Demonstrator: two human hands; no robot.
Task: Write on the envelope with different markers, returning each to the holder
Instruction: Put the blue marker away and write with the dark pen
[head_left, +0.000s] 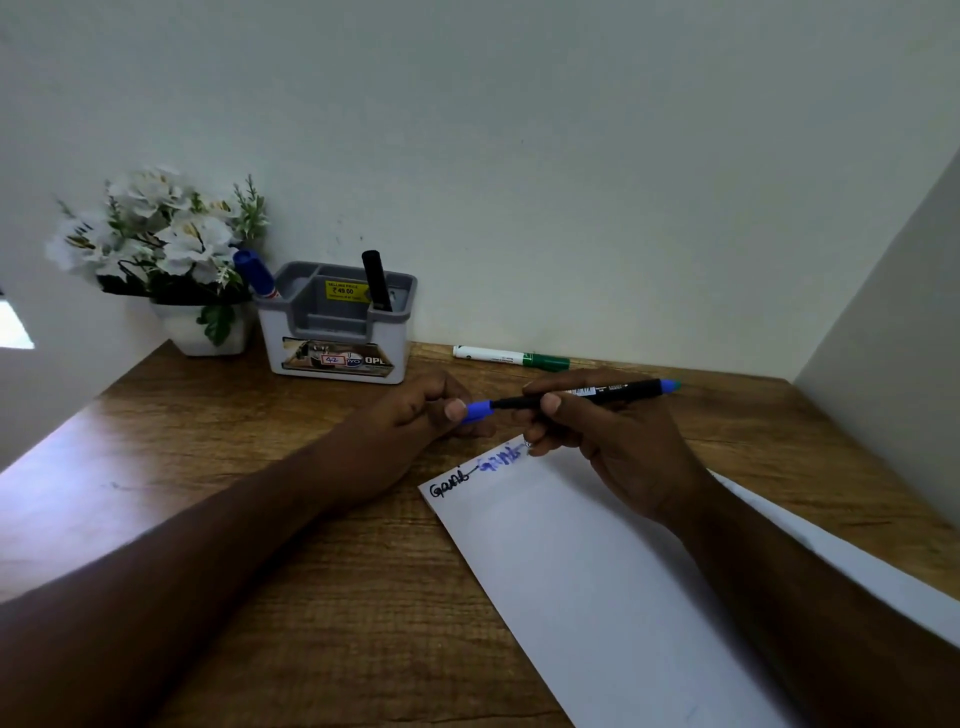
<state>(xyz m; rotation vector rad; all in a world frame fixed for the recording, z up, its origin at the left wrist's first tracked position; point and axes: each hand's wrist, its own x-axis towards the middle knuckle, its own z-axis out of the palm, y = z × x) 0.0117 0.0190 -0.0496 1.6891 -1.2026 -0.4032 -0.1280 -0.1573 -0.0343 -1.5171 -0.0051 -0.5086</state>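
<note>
A white envelope (582, 561) lies slanted on the wooden desk, with black and blue writing near its top left corner. My right hand (613, 441) grips a black-barrelled blue marker (602, 391) held level above the envelope's top edge. My left hand (415, 415) pinches the marker's blue cap (479, 410) at the marker's left end. A grey and white holder (335, 325) stands at the back of the desk with a blue marker (254, 273) and a black marker (376, 280) standing in it.
A green marker (511, 357) lies on the desk by the wall, right of the holder. A white pot of white flowers (161, 244) stands left of the holder. Walls close off the desk behind and on the right.
</note>
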